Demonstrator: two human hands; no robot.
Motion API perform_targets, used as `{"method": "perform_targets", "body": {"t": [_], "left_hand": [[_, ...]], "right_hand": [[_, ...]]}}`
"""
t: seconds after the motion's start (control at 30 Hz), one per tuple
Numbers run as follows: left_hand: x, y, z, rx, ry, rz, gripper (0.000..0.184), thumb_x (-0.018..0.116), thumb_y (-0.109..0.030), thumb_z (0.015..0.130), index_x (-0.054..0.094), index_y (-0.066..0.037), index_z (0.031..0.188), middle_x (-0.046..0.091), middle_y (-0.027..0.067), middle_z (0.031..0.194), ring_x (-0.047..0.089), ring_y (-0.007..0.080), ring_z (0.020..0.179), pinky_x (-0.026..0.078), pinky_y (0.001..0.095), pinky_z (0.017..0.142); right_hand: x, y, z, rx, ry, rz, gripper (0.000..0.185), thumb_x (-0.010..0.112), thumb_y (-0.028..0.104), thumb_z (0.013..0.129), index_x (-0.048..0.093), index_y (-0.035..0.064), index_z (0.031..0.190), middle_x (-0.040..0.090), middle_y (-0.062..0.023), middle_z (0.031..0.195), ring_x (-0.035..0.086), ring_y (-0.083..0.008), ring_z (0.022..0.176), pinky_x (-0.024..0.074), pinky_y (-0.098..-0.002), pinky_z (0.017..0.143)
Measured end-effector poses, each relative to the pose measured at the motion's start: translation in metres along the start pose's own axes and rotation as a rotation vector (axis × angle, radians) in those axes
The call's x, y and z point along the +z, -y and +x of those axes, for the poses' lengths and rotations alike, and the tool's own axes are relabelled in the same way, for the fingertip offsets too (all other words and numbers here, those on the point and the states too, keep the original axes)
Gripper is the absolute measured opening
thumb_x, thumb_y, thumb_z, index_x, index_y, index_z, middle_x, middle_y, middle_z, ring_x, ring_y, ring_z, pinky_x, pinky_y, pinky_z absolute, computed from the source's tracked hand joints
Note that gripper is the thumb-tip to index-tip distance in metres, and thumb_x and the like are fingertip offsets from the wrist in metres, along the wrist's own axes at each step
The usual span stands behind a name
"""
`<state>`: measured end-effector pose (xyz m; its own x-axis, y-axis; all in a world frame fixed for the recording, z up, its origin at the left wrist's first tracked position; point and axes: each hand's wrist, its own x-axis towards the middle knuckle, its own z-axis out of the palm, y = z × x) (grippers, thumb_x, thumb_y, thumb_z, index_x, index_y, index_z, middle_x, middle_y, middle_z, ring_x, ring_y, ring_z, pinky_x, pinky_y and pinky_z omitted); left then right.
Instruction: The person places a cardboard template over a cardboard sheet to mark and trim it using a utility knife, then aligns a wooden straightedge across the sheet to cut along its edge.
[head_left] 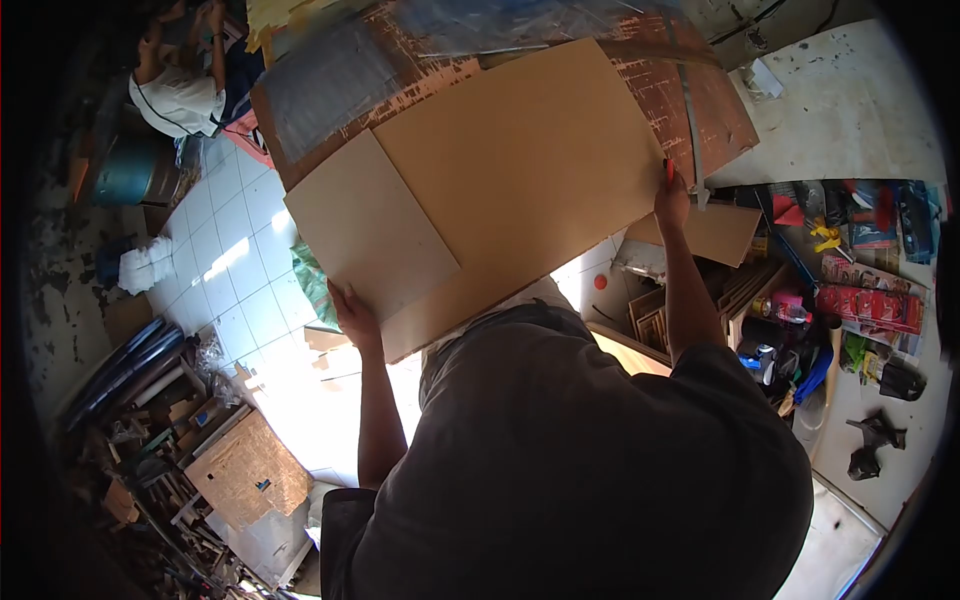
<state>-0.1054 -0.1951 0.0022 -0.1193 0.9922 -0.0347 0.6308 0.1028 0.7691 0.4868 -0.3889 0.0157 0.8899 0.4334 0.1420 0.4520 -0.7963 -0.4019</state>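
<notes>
A large brown board (520,170) lies tilted over the worktable in front of me. On its left end rests a smaller, paler grey-beige sheet (370,230). My left hand (357,318) grips the near left edge of the pale sheet, thumb on top and the other fingers partly hidden beneath. At the right edge of the brown board, my right hand (673,203) is closed around a small red-orange tool (669,172); most of it is hidden in the fist, so its kind is unclear.
Beneath the boards is a worn reddish-brown tabletop (725,130) with a metal strip (690,130). Another person (180,95) sits at the upper left. Wood scraps (250,470) pile up at the lower left. Upright boards (690,310) and a cluttered white surface (870,430) are on the right.
</notes>
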Motion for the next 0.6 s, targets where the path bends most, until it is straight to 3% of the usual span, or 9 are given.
{"method": "perform_targets", "body": {"t": [0.1, 0.13, 0.2, 0.27, 0.33, 0.4, 0.5, 0.53, 0.6], "left_hand": [[-0.002, 0.017, 0.015, -0.002, 0.011, 0.022, 0.046, 0.046, -0.023, 0.105, 0.047, -0.003, 0.146, 0.056, 0.0262, 0.139, 0.057, 0.0399, 0.126, 0.051, 0.0430, 0.095], [-0.002, 0.006, 0.017, 0.036, -0.058, -0.041, 0.040, 0.052, -0.020, 0.102, 0.056, -0.003, 0.139, 0.066, 0.0241, 0.124, 0.064, 0.0367, 0.113, 0.055, 0.0417, 0.084], [-0.001, 0.003, 0.020, 0.083, -0.157, 0.038, 0.037, 0.056, -0.019, 0.101, 0.059, -0.004, 0.134, 0.067, 0.0209, 0.113, 0.065, 0.0331, 0.102, 0.055, 0.0404, 0.077], [0.004, 0.007, 0.025, 0.131, -0.342, 0.119, 0.027, 0.065, -0.019, 0.096, 0.068, -0.007, 0.120, 0.064, 0.0116, 0.085, 0.060, 0.0237, 0.078, 0.052, 0.0373, 0.063], [0.003, 0.006, 0.023, 0.123, -0.333, 0.150, 0.027, 0.066, -0.020, 0.095, 0.068, -0.007, 0.119, 0.064, 0.0112, 0.088, 0.060, 0.0241, 0.080, 0.052, 0.0369, 0.063], [0.001, -0.005, 0.018, 0.082, -0.293, 0.149, 0.027, 0.068, -0.021, 0.094, 0.069, -0.006, 0.116, 0.065, 0.0113, 0.098, 0.061, 0.0246, 0.082, 0.053, 0.0366, 0.066], [0.001, -0.019, 0.007, 0.027, -0.309, 0.077, 0.025, 0.068, -0.020, 0.093, 0.069, -0.005, 0.114, 0.064, 0.0120, 0.103, 0.062, 0.0256, 0.087, 0.053, 0.0354, 0.068], [0.001, -0.017, 0.004, 0.003, -0.266, 0.081, 0.030, 0.069, -0.018, 0.091, 0.067, -0.006, 0.118, 0.063, 0.0136, 0.109, 0.060, 0.0294, 0.101, 0.053, 0.0401, 0.080], [0.004, -0.017, -0.005, 0.025, -0.289, 0.192, 0.034, 0.070, -0.018, 0.089, 0.065, -0.006, 0.121, 0.062, 0.0144, 0.114, 0.057, 0.0322, 0.108, 0.050, 0.0439, 0.087]], "right_hand": [[-0.001, 0.009, -0.007, -0.159, -0.235, 0.047, 0.032, 0.052, 0.026, 0.101, 0.060, 0.0063, 0.125, 0.064, -0.0204, 0.121, 0.062, -0.0414, 0.110, 0.0506, -0.0514, 0.089], [-0.007, 0.023, -0.013, -0.167, -0.243, 0.067, 0.032, 0.052, 0.026, 0.101, 0.060, 0.0063, 0.125, 0.064, -0.0204, 0.121, 0.062, -0.0414, 0.110, 0.0506, -0.0514, 0.089], [-0.014, 0.053, -0.032, -0.165, -0.159, 0.089, 0.028, 0.052, 0.022, 0.102, 0.061, 0.0041, 0.121, 0.066, -0.0196, 0.116, 0.065, -0.0387, 0.100, 0.0515, -0.0483, 0.083], [-0.001, 0.087, -0.059, -0.083, 0.070, 0.497, 0.024, 0.053, 0.022, 0.102, 0.062, 0.0032, 0.115, 0.069, -0.0132, 0.103, 0.067, -0.0283, 0.087, 0.0517, -0.0394, 0.075], [0.037, 0.107, -0.085, -0.167, 0.409, 1.004, 0.023, 0.054, 0.026, 0.104, 0.059, 0.0049, 0.109, 0.064, -0.0015, 0.085, 0.063, -0.0115, 0.077, 0.0488, -0.0276, 0.068], [0.040, 0.155, -0.116, -0.017, 0.809, 0.956, 0.026, 0.056, 0.026, 0.104, 0.059, 0.0027, 0.114, 0.065, -0.0037, 0.095, 0.064, -0.0124, 0.085, 0.0532, -0.0267, 0.077], [0.096, 0.194, -0.154, -0.008, 1.319, 1.405, 0.015, 0.054, 0.025, 0.105, 0.055, 0.0100, 0.103, 0.058, 0.0014, 0.092, 0.059, -0.0103, 0.083, 0.0510, -0.0255, 0.072], [0.111, 0.208, -0.160, 0.000, 1.556, 1.601, 0.014, 0.053, 0.024, 0.106, 0.053, 0.0126, 0.099, 0.054, 0.0038, 0.089, 0.056, -0.0089, 0.079, 0.0491, -0.0241, 0.069], [0.082, 0.252, -0.181, 0.185, 1.448, 1.303, 0.014, 0.053, 0.024, 0.106, 0.047, 0.0164, 0.095, 0.044, 0.0070, 0.082, 0.047, -0.0057, 0.071, 0.0427, -0.0216, 0.062]]}}
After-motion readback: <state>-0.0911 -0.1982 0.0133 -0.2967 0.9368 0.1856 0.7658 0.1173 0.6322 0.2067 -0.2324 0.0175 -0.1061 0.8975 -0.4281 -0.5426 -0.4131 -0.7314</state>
